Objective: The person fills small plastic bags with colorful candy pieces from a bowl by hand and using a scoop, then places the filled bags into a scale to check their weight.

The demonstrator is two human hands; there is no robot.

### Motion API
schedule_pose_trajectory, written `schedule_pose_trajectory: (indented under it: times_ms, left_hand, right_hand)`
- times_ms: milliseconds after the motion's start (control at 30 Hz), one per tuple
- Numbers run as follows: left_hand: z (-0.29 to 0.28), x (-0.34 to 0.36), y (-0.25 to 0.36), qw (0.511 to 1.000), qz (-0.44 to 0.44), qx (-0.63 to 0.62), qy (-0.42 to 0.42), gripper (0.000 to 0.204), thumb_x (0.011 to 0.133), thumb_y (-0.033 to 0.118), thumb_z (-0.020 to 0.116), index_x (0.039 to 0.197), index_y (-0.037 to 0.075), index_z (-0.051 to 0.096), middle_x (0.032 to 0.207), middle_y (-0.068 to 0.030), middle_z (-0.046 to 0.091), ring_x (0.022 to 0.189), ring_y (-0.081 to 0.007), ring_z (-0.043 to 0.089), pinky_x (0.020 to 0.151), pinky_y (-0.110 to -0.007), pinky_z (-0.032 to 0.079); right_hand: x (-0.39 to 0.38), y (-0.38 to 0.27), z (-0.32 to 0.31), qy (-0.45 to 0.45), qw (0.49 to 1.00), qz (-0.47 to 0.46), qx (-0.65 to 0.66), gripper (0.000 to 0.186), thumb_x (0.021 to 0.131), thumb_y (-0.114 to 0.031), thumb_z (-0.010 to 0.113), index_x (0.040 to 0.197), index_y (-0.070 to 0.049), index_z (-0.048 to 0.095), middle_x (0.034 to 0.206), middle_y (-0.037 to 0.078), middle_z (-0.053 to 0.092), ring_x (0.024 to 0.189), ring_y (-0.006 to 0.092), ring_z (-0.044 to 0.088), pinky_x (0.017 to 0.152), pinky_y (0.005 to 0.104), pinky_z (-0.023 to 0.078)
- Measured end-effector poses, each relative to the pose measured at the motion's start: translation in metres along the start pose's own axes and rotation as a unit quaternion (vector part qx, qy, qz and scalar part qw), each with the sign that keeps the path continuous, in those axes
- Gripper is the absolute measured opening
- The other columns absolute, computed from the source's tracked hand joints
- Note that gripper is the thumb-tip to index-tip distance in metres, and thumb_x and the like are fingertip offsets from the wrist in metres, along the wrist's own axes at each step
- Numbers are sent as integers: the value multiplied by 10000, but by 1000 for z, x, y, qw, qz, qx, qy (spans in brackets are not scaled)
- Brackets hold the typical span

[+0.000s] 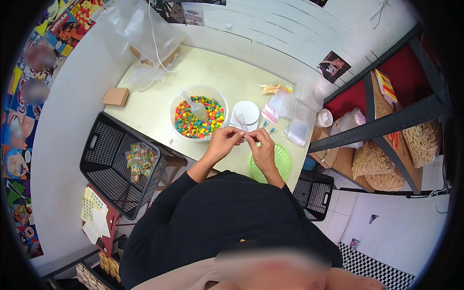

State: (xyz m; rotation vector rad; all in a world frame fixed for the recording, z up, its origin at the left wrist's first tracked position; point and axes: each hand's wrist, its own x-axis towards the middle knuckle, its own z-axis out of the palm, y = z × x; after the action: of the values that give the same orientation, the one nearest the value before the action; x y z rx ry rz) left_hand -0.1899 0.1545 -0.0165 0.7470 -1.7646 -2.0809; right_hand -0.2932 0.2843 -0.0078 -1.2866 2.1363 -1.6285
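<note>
Head view: pinching a small clear plastic bag (242,122) between left hand (226,141) and right hand (262,150), with fingertips closed in each grip; best to tug lightly, evenly.

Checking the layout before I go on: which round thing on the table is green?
The ribbed green dish, partly hidden by the right hand. The others are whitish: the tub of multicoloured pieces and the round-topped scale.

Bright, fairly even light, with bent edges and blackened corners.
</note>
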Motion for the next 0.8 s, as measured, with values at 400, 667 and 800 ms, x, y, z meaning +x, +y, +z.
schedule_pose_trajectory:
  times_ms: [400, 667, 800]
  left_hand:
    - [-7, -2, -7, 998, 31, 59, -1, 181, 907, 143, 740, 882, -29, 690, 749, -31, 674, 676, -74, 596, 615, -236, 487]
    - [-10, 0, -14, 996, 22, 78, -44, 211, 913, 172, 730, 849, -21, 675, 697, -18, 627, 651, -74, 545, 603, -256, 455]
    - [-4, -4, -10, 987, 53, 148, -44, 244, 918, 202, 721, 851, -26, 668, 692, -59, 631, 637, -108, 555, 593, -287, 449]
  right_hand:
    - [-7, 12, 4, -42, 983, 131, 122, 208, 840, -88, 779, 1007, -5, 688, 902, 75, 711, 771, 148, 681, 726, 287, 556]
    - [-10, 29, 0, -90, 949, 218, 211, 113, 926, -94, 687, 977, 6, 699, 834, 55, 708, 749, 95, 654, 684, 248, 514]
    - [-11, 20, 3, -78, 961, 202, 172, 119, 919, -102, 684, 955, 11, 700, 817, 51, 702, 730, 93, 644, 676, 250, 510]
